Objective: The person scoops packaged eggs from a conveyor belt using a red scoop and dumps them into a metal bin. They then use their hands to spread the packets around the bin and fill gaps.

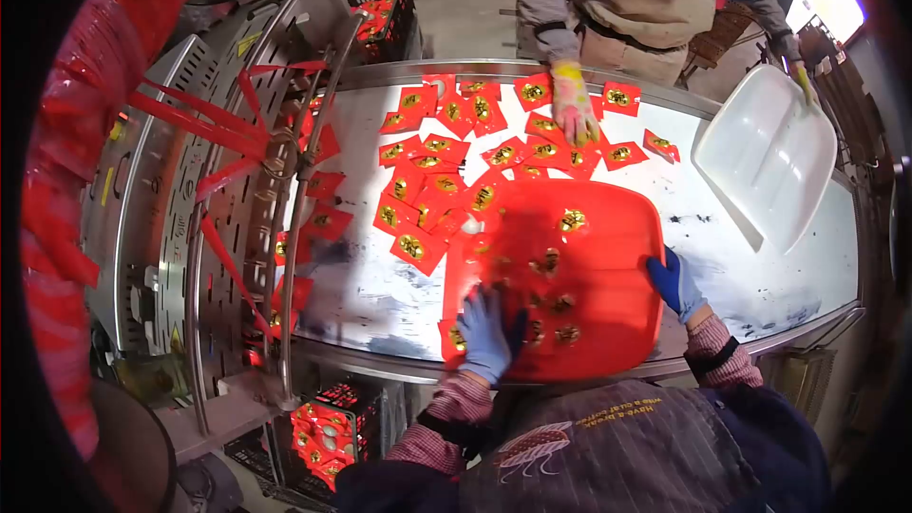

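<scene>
A red plastic scoop tray (622, 266) lies on the worktable in front of me, with several small red packets with gold print (567, 333) in it. My right hand (678, 285), in a blue glove, grips the tray's right rim. At the tray's left side is my left hand (486, 334), also gloved, its fingers spread and slightly blurred over the packets there. A loose red packet (450, 340) sits beside it. More red packets (415, 245) are spread over the table beyond the tray.
Across the metal-edged worktable (361, 313), a co-worker's gloved hand (574, 104) touches packets; the other holds a white scoop tray (774, 157). A machine with metal rails (199, 304) stands left. Crates of packets (328, 432) sit below and at the back (385, 14).
</scene>
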Demonstrator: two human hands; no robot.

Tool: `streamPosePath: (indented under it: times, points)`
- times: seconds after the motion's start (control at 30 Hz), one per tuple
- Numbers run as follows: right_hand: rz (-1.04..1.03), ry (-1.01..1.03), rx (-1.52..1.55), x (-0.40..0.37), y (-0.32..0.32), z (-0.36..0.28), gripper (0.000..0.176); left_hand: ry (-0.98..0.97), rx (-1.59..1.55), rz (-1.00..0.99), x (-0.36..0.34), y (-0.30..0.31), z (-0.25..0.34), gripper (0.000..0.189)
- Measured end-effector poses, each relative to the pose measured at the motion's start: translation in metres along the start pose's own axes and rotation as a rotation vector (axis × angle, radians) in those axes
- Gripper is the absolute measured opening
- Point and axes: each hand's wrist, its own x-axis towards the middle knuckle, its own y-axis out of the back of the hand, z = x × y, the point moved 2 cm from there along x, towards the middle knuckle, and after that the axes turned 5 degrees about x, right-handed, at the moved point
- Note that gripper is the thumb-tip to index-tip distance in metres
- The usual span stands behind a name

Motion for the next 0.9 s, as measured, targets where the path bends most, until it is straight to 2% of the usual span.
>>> streamPosePath:
  times: [0.03, 0.1, 0.13, 0.17, 0.23, 0.3, 0.33, 0.37, 0.4, 0.43, 0.47, 0.5, 0.57, 0.63, 0.77, 0.83, 0.9]
  points:
    - [-0.002, 0.0, 0.004, -0.004, -0.001, 0.002, 0.034, -0.07, -0.042, -0.037, -0.004, 0.013, 0.008, 0.075]
    - [0.027, -0.031, 0.051, -0.015, 0.0, -0.002, 0.033, -0.297, -0.174, 0.142, 0.015, 0.027, -0.027, 0.075]
    - [0.056, -0.137, 0.039, -0.022, -0.002, -0.009, 0.032, -0.227, -0.053, 0.226, 0.036, 0.045, -0.057, 0.075]
    - [0.064, -0.145, 0.043, -0.024, -0.006, -0.009, 0.032, -0.162, 0.067, 0.309, 0.059, 0.066, -0.091, 0.076]
    - [0.071, -0.115, 0.006, -0.029, -0.006, -0.008, 0.03, 0.003, 0.098, 0.553, 0.103, 0.094, -0.166, 0.072]
    - [0.108, -0.171, 0.022, -0.033, -0.012, -0.018, 0.029, 0.414, 0.008, 0.749, 0.184, 0.061, -0.296, 0.064]
    - [0.083, -0.11, -0.076, -0.033, -0.015, -0.018, 0.03, 0.302, -0.067, 0.651, 0.196, 0.072, -0.314, 0.063]
    - [0.053, -0.049, -0.175, -0.032, -0.017, -0.02, 0.03, 0.275, -0.111, 0.529, 0.219, 0.07, -0.328, 0.061]
    - [0.037, -0.059, -0.226, -0.031, -0.021, -0.024, 0.033, 0.144, 0.0, 0.555, 0.221, 0.082, -0.302, 0.057]
    - [0.04, -0.121, -0.147, -0.029, -0.029, -0.018, 0.034, 0.04, -0.11, 0.538, 0.223, 0.077, -0.277, 0.052]
    - [0.036, -0.098, -0.157, -0.027, -0.036, -0.023, 0.034, -0.062, -0.223, 0.509, 0.226, 0.073, -0.251, 0.048]
    - [0.029, -0.075, -0.167, -0.025, -0.045, -0.029, 0.034, -0.14, -0.556, 0.427, 0.232, 0.053, -0.232, 0.044]
    - [0.034, -0.107, -0.094, -0.015, -0.064, -0.02, 0.036, -0.206, -0.542, 0.397, 0.218, 0.072, -0.173, 0.041]
    - [0.046, 0.028, -0.141, -0.005, -0.077, -0.025, 0.036, -0.256, -0.663, 0.413, 0.212, 0.043, -0.147, 0.044]
    - [-0.026, -0.087, -0.027, 0.007, -0.075, 0.003, 0.037, -0.335, -0.514, 0.386, 0.185, 0.042, -0.096, 0.053]
    - [-0.052, -0.078, 0.019, 0.005, -0.069, 0.022, 0.037, -0.407, -0.218, 0.333, 0.173, 0.064, -0.085, 0.059]
    - [-0.114, -0.067, 0.193, 0.01, -0.066, 0.054, 0.037, -0.449, -0.226, 0.119, 0.156, 0.117, -0.084, 0.059]
